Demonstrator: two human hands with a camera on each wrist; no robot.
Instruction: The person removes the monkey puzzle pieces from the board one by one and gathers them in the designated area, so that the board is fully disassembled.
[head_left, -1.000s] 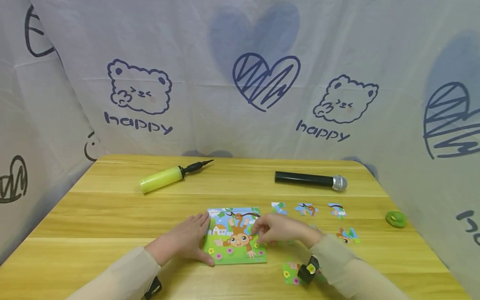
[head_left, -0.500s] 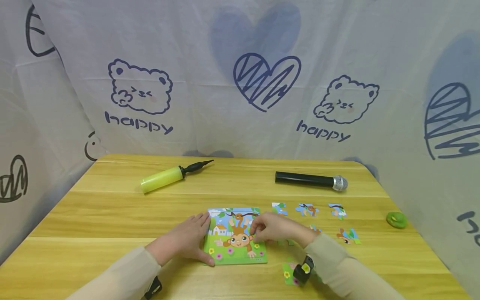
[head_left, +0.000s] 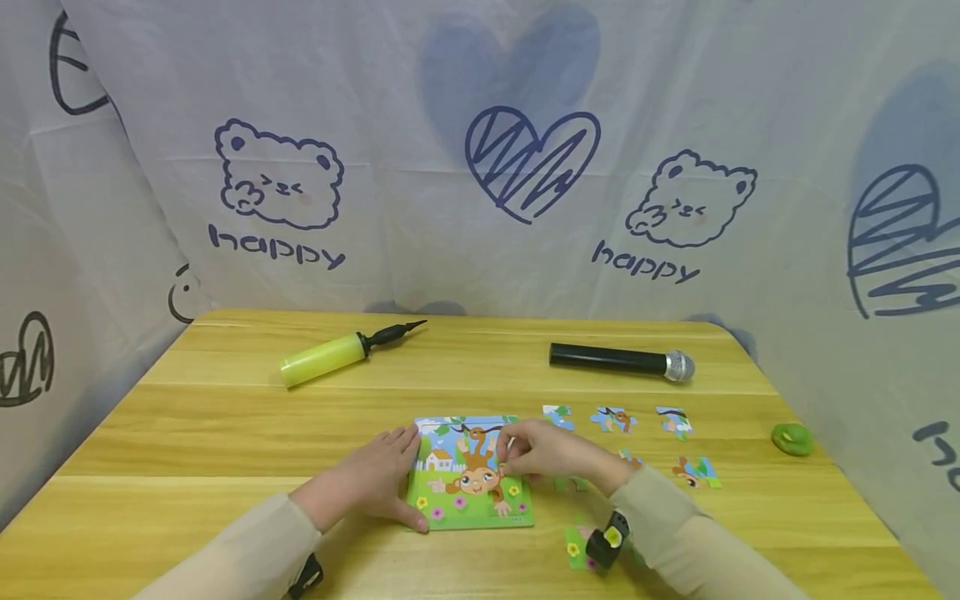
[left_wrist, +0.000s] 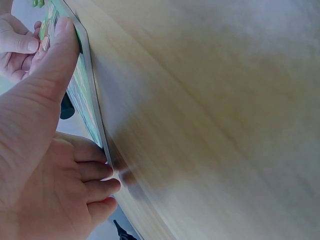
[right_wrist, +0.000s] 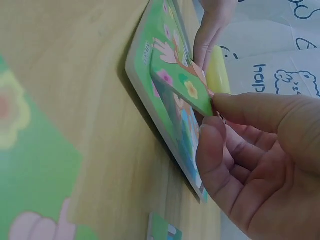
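Right hand (head_left: 551, 454) pinches a puzzle piece (right_wrist: 182, 90) over the board's right edge; left hand (head_left: 378, 479) flat, steadying left edge

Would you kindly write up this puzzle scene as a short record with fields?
left hand: left hand rests flat against the left edge of the puzzle board
right hand: right hand pinches a puzzle piece, tilted, over the board's right side
loose pieces: several lie on the table right of the board
far side: yellow hand pump, black microphone
right edge: small green object
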